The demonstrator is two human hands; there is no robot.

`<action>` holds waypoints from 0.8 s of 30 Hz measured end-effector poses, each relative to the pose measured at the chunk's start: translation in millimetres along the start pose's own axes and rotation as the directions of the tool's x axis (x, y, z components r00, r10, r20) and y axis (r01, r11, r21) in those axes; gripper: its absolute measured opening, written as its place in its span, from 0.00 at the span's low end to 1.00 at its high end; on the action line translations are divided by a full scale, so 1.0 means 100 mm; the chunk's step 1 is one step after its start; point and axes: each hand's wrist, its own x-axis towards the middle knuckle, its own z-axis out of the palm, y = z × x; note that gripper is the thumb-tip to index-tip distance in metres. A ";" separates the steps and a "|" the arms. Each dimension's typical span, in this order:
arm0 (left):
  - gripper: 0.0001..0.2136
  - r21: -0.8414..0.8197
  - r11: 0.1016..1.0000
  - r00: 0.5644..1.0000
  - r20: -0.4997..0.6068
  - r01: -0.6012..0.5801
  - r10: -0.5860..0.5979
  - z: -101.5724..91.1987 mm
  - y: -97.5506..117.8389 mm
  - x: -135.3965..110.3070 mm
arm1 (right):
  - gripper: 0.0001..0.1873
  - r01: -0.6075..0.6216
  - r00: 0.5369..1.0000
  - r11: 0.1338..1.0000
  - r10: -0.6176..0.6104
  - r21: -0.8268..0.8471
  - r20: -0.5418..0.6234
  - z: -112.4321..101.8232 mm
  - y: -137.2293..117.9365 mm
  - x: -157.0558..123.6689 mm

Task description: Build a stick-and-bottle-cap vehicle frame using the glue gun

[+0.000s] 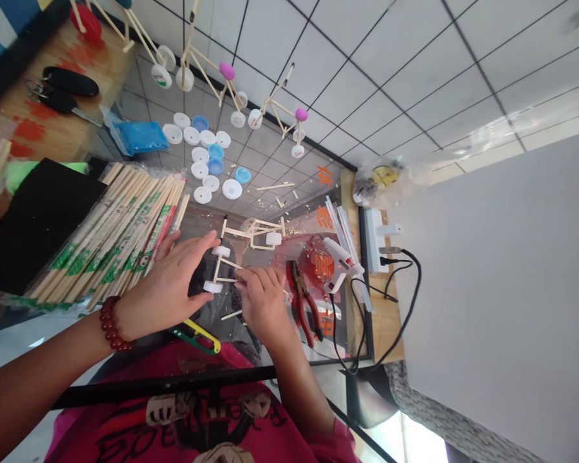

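A small frame of wooden sticks point(228, 262) carries a white bottle-cap wheel point(213, 287) at each end of its axle. My left hand point(168, 276) spans this axle, thumb at the lower cap and fingertips at the upper one. With closed fingers, my right hand point(263, 299) grips the free ends of the frame's sticks. Just beyond lies another stick frame point(265, 226) with a white cap wheel. Red-handled pliers point(305, 302) rest right of my right hand. Below my left hand is a green and yellow utility knife point(197, 335).
Bagged chopsticks point(110, 238) lie at left beside black cloth point(33, 225). White and blue bottle caps point(200, 155) are scattered farther back, near finished stick models point(277, 106). A glue gun point(340, 260), its cord, glue sticks point(350, 225) and a power strip point(377, 238) occupy the right edge.
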 end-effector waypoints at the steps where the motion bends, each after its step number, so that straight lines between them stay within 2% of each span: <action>1: 0.42 0.002 1.000 1.000 0.004 -0.001 0.001 0.00 0.00 0.00 | 0.08 -0.008 1.000 1.000 0.008 0.004 0.005 -0.01 0.00 0.00; 4: 0.43 0.008 1.000 1.000 0.008 -0.005 0.005 -0.01 0.00 0.00 | 0.09 -0.036 0.999 0.999 0.036 0.022 0.001 -0.03 0.01 -0.03; 9: 0.44 0.021 1.000 1.000 0.014 -0.007 0.006 -0.02 0.00 -0.01 | 0.08 -0.088 0.993 0.993 0.094 0.077 -0.077 -0.04 0.07 -0.09; 15: 0.45 0.047 0.999 0.999 0.036 -0.019 0.017 -0.03 -0.01 -0.01 | 0.10 -0.206 0.954 0.973 0.224 0.105 -0.198 0.00 0.19 -0.12; 24: 0.44 0.063 0.997 0.999 0.030 -0.035 0.033 -0.04 -0.03 0.00 | 0.15 -0.290 0.948 0.943 0.306 0.163 -0.089 -0.07 0.29 -0.17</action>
